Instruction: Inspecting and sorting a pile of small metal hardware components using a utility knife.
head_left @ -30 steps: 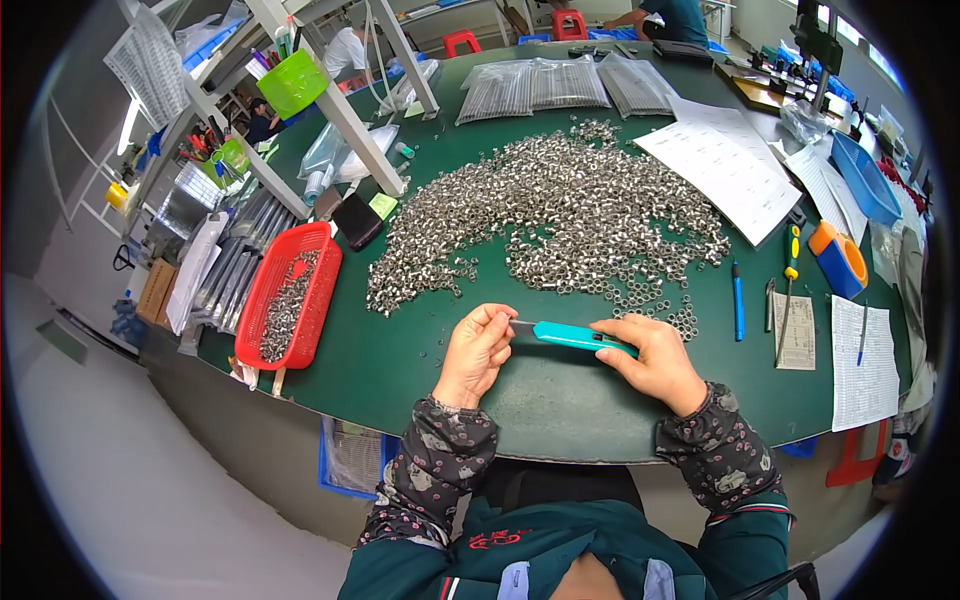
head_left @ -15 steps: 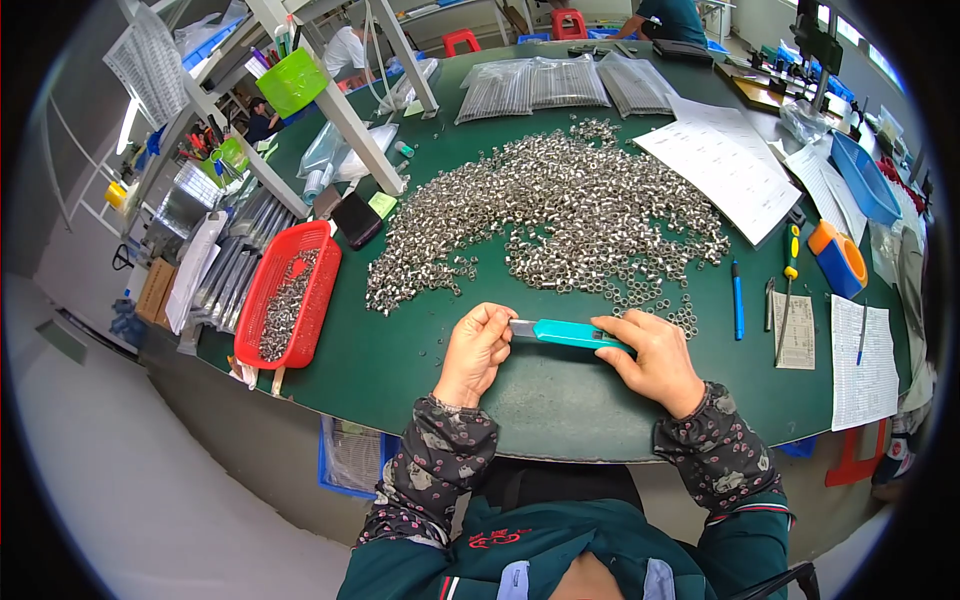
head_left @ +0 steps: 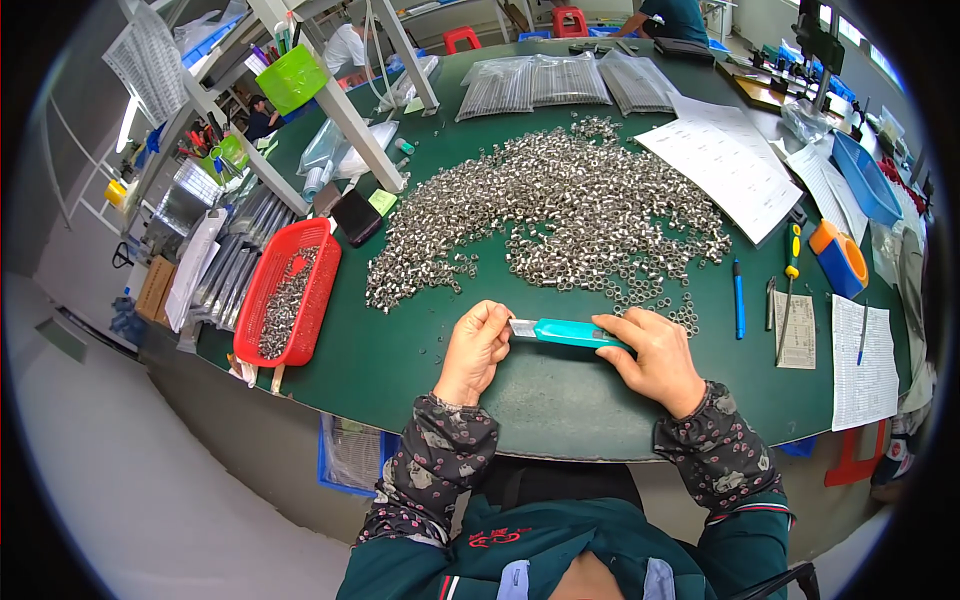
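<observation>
My right hand (head_left: 652, 358) is closed around the turquoise handle of a utility knife (head_left: 568, 332), held level above the near part of the table. Its bare blade points left, with the tip at the fingers of my left hand (head_left: 474, 352). Those fingers are pinched together beside the tip; what they hold, if anything, is too small and hidden to name. Beyond both hands lies a wide heap of small shiny metal rings (head_left: 570, 205), with several loose ones spread along its near edge.
On the left, a red basket (head_left: 322, 290) holds more metal pieces. A blue pen (head_left: 738, 300), a yellow-handled screwdriver (head_left: 792, 250), a tape roll (head_left: 840, 262) and printed sheets (head_left: 725, 170) lie to the right. A shelf leg (head_left: 362, 145) stands behind the basket. Bagged rods (head_left: 570, 82) lie at the back.
The blade has turned slightly and now looks brighter. My left fingers have shifted up a touch, and both hands otherwise hold their places.
</observation>
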### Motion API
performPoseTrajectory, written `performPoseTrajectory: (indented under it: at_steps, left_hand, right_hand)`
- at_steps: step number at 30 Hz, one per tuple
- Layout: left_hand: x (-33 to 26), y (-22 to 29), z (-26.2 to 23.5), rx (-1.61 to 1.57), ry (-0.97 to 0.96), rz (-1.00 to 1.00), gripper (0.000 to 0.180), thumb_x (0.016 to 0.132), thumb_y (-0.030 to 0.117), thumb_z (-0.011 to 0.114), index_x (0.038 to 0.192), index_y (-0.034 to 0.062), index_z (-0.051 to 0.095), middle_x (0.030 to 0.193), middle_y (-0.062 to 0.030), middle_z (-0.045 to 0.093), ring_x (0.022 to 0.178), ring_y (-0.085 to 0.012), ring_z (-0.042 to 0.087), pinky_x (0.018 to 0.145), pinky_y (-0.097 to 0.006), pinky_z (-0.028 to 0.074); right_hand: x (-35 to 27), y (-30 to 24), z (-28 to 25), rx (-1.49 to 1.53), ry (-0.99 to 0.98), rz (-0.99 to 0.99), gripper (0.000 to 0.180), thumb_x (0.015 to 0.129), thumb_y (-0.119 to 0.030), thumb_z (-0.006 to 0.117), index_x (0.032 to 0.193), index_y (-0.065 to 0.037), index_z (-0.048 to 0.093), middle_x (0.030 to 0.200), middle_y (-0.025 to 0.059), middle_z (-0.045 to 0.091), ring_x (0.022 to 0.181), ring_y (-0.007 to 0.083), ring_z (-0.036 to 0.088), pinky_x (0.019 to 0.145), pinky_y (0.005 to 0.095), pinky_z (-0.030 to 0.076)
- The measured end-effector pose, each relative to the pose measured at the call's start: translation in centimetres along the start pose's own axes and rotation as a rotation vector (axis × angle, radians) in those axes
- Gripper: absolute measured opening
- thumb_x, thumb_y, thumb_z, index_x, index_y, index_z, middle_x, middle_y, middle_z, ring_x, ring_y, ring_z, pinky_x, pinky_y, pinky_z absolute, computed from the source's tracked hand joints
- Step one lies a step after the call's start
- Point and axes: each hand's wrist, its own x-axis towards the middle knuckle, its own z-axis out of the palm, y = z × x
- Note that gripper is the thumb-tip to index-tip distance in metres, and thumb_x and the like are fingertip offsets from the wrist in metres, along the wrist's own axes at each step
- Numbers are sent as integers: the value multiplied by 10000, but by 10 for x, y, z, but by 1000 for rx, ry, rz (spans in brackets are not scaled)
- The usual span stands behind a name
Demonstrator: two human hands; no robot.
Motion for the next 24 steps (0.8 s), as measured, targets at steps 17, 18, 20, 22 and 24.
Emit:
performPoseTrajectory:
  at_steps: [17,18,20,22,24]
  left_hand:
    - [-2,2,4,55,23,-9,213,875,250,530,735,91,520,577,46,393,473,-12,309,390,-145,210]
    - [-2,2,4,54,29,-13,218,876,254,529,732,90,518,577,46,398,472,-11,314,390,-144,214]
    - [-2,3,4,54,37,-18,224,876,258,528,728,90,517,577,47,402,471,-11,320,389,-143,218]
    - [-3,3,4,52,39,-24,230,877,259,526,722,89,514,582,46,418,466,-9,329,385,-143,221]
    - [-3,4,4,59,37,-27,233,877,257,525,717,89,511,582,46,423,464,-9,330,383,-143,221]
  right_hand:
    - [0,-1,-1,7,-26,7,282,687,-202,658,952,-116,619,677,57,514,633,234,545,527,344,442]
    - [-1,-1,-1,10,-32,9,280,688,-202,657,951,-117,619,680,57,516,635,234,546,527,345,443]
    - [-1,0,0,11,-32,5,279,689,-203,656,952,-117,618,680,57,516,635,234,546,528,345,443]
    - [0,0,-1,11,-32,1,278,690,-203,654,952,-117,618,681,56,516,636,235,546,528,346,443]
    - [0,0,-1,27,-30,-6,278,693,-203,652,954,-118,617,679,56,513,632,236,543,529,348,443]
